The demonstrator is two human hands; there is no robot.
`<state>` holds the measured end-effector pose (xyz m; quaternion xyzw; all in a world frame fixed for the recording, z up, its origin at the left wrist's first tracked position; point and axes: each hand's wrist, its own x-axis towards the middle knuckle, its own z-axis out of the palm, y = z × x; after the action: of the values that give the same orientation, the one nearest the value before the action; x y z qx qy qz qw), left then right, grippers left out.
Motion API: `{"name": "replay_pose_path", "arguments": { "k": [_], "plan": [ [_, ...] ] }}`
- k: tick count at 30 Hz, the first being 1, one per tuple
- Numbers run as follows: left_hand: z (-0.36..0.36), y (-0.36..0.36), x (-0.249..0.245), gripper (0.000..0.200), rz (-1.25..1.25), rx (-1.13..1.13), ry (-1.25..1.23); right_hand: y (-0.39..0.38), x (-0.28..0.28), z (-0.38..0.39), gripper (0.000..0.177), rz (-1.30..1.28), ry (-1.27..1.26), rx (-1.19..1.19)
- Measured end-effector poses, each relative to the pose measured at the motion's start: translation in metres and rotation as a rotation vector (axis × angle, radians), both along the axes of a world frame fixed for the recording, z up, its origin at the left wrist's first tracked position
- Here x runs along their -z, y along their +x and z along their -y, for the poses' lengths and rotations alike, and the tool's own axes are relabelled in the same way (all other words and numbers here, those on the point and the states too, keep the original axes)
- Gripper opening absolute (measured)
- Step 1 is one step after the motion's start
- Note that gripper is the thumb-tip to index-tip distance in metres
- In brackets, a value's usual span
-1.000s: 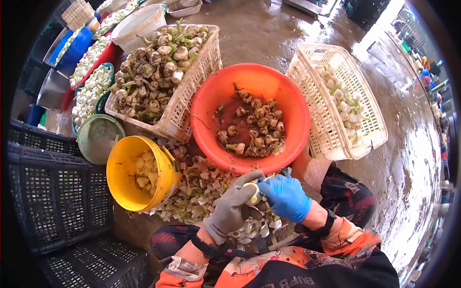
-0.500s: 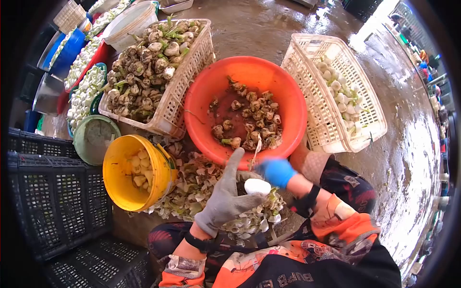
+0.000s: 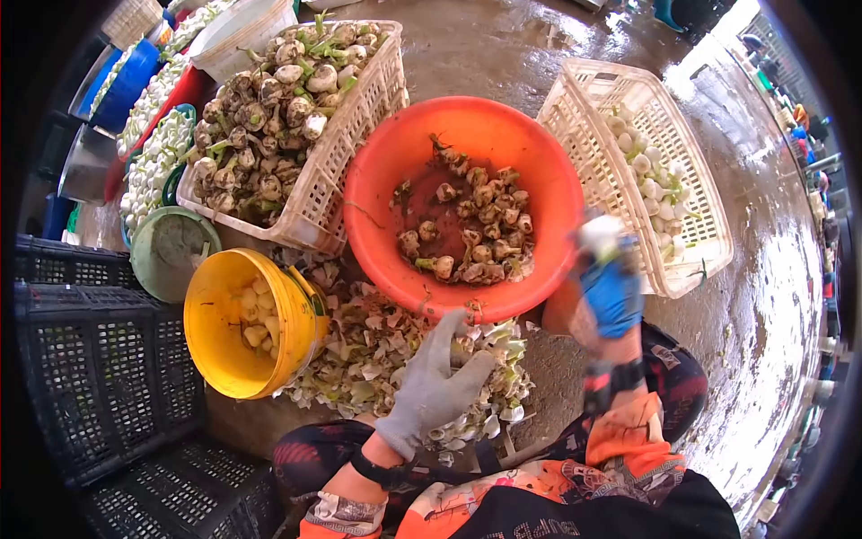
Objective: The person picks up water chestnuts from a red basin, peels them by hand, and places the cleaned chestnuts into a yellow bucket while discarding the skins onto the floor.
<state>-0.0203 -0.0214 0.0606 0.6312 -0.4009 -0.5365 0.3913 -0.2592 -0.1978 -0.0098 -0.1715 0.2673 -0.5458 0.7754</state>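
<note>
My left hand, in a grey glove, hangs over a heap of peeled skins near the front rim of the red basin. Its fingers are stretched out and apart, with nothing between them. In a blue glove, my right hand is between the basin and the white crate, closed around a white peeled garlic bulb. Motion blurs the bulb and the fingertips. Inside the basin lie several dirty unpeeled garlic bulbs. The white crate holds clean peeled bulbs.
A second crate is heaped with dirty garlic bulbs at the back left. Nearer stands a tilted yellow bucket with pale pieces inside, beside a green bucket. Black crates line the left. The floor is wet.
My right hand has swung right and away from my left hand, towards the white crate, carrying the white bulb. The left hand has let go of the bulb and stays near its former place.
</note>
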Motion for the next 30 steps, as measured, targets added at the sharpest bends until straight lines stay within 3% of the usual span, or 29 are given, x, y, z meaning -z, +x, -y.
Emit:
{"name": "replay_pose_path", "arguments": {
  "k": [2,3,5,7,8,9,10,11,13,14,16,17,18,20,22,24,26,27,28,30],
  "plan": [
    [0.005,0.003,-0.004,0.06,-0.209,-0.042,0.254,-0.002,-0.019,0.031,0.055,0.125,-0.091,0.179],
    [0.007,0.004,-0.006,0.06,-0.209,-0.048,0.257,0.0,-0.001,0.047,0.055,0.126,-0.087,0.173],
    [0.009,0.004,-0.008,0.053,-0.268,-0.034,0.219,0.012,0.059,0.074,0.055,-0.159,-0.169,-0.159],
    [0.007,0.005,-0.007,0.053,-0.276,-0.038,0.195,0.091,0.088,0.072,0.051,-0.641,-0.06,-0.35],
    [0.01,0.007,-0.008,0.053,-0.287,-0.03,0.169,0.13,0.089,0.058,0.045,-0.984,-0.236,-0.509],
    [0.016,0.01,-0.014,0.052,-0.308,-0.031,0.178,0.158,0.128,0.047,0.039,-1.2,-0.642,-0.57],
    [0.019,0.013,-0.009,0.052,-0.3,-0.029,0.179,0.186,0.146,0.039,0.037,-1.459,-0.823,-0.763],
    [0.017,0.014,-0.004,0.053,-0.294,-0.053,0.214,0.209,0.185,0.031,0.032,-1.596,-0.892,-0.894],
    [0.018,0.018,0.004,0.053,-0.193,-0.044,0.245,0.219,0.204,0.017,0.034,-1.769,-1.086,-1.056],
    [0.021,0.02,0.004,0.053,-0.192,-0.039,0.247,0.219,0.213,0.02,0.034,-1.769,-1.08,-1.054],
    [0.023,0.02,0.0,0.053,-0.276,-0.125,0.291,0.216,0.205,0.025,0.03,-1.82,-1.277,-1.316],
    [0.022,0.02,-0.001,0.053,-0.278,-0.127,0.288,0.209,0.197,0.027,0.018,-1.793,-1.26,-1.213],
    [0.022,0.019,0.0,0.055,-0.293,-0.163,0.284,0.202,0.18,0.031,0.018,-1.8,-1.269,-1.206],
    [0.023,0.014,0.004,0.056,-0.315,-0.195,0.263,0.183,0.137,0.037,0.023,-1.275,-0.526,-1.012],
    [0.027,0.006,0.01,0.062,-0.183,-0.486,0.057,0.163,0.078,0.024,0.03,-0.72,-0.183,-0.786],
    [0.027,0.006,0.023,0.062,-0.069,-0.543,0.017,0.146,0.022,-0.004,0.038,-0.473,-0.295,-0.774],
    [0.023,0.01,0.043,0.059,-0.206,-0.424,-0.06,0.14,-0.027,-0.044,0.043,-0.316,-0.055,-0.8],
    [0.023,0.007,0.031,0.058,-0.294,-0.454,-0.026,0.142,-0.023,-0.061,0.044,-0.434,0.003,-0.686],
    [0.02,0.006,0.029,0.058,-0.289,-0.444,-0.041,0.144,-0.041,-0.072,0.042,-0.585,-0.098,-0.516],
    [0.017,0.004,0.027,0.058,0.573,-0.375,-0.369,0.148,-0.06,-0.076,0.04,-0.674,-0.049,-0.496]
  ]
}}
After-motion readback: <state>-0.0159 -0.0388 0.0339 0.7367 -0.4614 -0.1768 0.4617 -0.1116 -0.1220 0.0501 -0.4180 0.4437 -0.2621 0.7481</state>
